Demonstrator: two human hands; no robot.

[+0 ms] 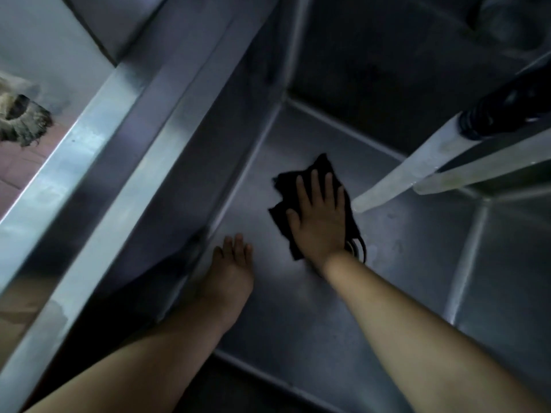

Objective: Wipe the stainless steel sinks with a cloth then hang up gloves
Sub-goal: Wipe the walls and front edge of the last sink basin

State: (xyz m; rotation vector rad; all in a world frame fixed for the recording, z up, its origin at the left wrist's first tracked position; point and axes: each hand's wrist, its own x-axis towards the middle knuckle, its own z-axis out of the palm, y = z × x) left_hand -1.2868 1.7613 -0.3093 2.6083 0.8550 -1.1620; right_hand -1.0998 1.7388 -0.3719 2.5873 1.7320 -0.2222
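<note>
Where the deep stainless steel sink point(298, 338) opens below the camera, its flat floor fills most of the view, with a pale spout point(396, 174) slanting down from the upper right. Right hand point(320, 216) lies flat, fingers straight and spread, pressing a crumpled black cloth point(286, 181) onto the floor — the cloth sticks out beyond the fingertips and on both sides of the palm. Left hand point(231, 272) rests just beside the sink's left wall, fingers straight — holding nothing.
</note>
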